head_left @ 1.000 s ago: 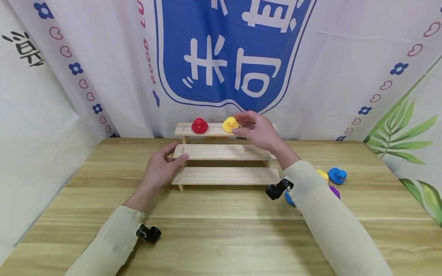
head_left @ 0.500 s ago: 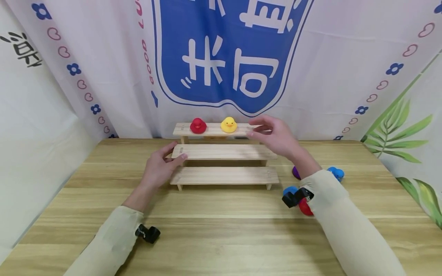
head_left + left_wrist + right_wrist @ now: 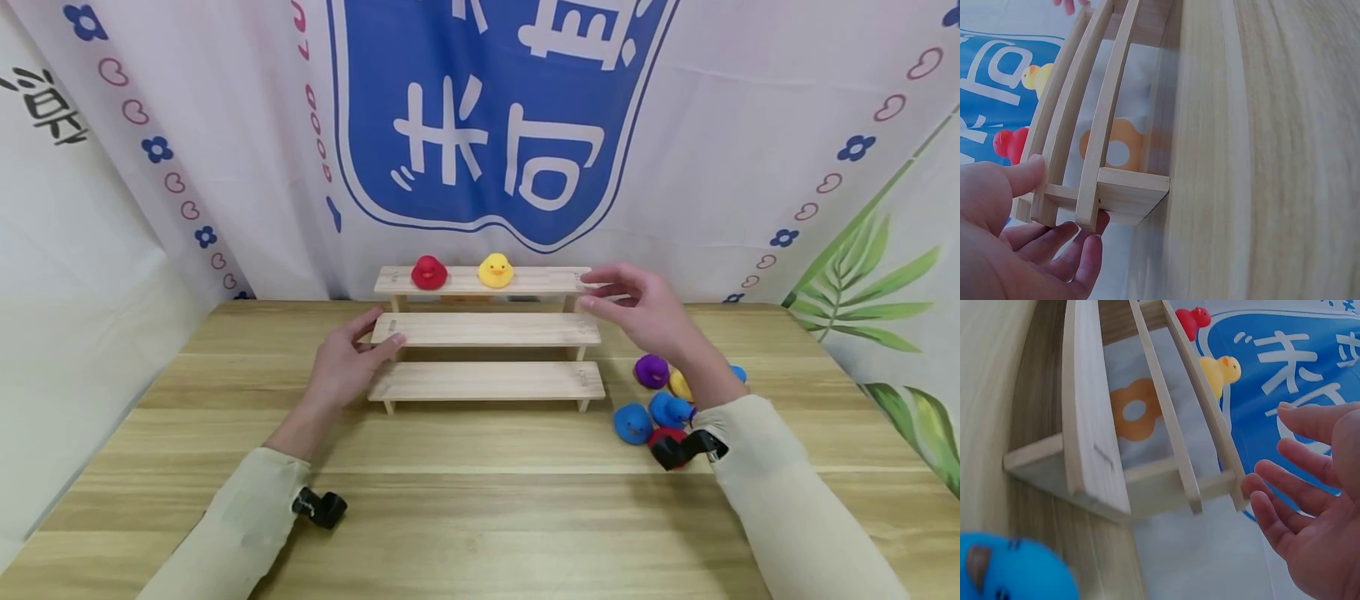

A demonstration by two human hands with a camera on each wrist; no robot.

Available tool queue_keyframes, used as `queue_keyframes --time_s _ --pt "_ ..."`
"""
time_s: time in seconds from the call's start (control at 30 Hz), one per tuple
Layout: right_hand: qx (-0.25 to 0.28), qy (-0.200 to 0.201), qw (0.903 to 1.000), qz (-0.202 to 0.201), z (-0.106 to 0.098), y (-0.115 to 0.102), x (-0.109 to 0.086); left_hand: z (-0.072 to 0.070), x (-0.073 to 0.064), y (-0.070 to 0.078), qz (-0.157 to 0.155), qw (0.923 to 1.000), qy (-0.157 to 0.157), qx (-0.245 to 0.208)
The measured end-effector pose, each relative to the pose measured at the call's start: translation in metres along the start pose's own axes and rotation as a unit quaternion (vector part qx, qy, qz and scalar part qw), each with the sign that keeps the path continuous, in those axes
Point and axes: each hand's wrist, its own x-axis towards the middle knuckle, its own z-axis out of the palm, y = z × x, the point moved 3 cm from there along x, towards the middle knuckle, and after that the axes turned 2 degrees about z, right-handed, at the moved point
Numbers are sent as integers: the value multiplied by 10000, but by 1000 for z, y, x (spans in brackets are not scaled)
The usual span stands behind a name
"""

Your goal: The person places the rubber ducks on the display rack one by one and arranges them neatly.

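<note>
Right hand (image 3: 645, 312), empty and loose, has withdrawn from yellow duck (image 3: 496, 271), which stands left of it on rack (image 3: 487, 331) gripped by left hand (image 3: 345, 362), so placement looks done; right-hand contact with rack unclear.

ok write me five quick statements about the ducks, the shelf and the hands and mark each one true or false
1. A red duck and a yellow duck sit on the top tier. True.
2. The right hand holds a duck. False: it holds none.
3. The left hand grips the wooden shelf. True.
4. The purple duck stands on the bottom tier. False: it is on the table.
5. The middle tier bears no duck. True.
</note>
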Motion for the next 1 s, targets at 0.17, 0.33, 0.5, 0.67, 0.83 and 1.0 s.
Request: queue_keyframes --time_s 0.17,0.33,0.5,0.67,0.83,1.0 --pt "-117 139 9998 55 -10 11 -10 0 0 0 -8 10000 -22 -20" --pt "-173 253 9993 207 -18 25 -18 -1 1 -1 -19 10000 -7 -10" --pt "-192 316 9984 437 -23 39 -27 -1 0 -1 -22 10000 -12 -61" --pt "-220 369 9976 551 -26 52 -34 -1 0 -1 -2 10000 -38 -56" --pt "-240 449 9971 572 -31 64 -39 -1 -1 0 -17 9999 -43 -113" --pt "-309 390 9970 594 -35 72 -42 -1 0 0 -10 9999 -48 -133"
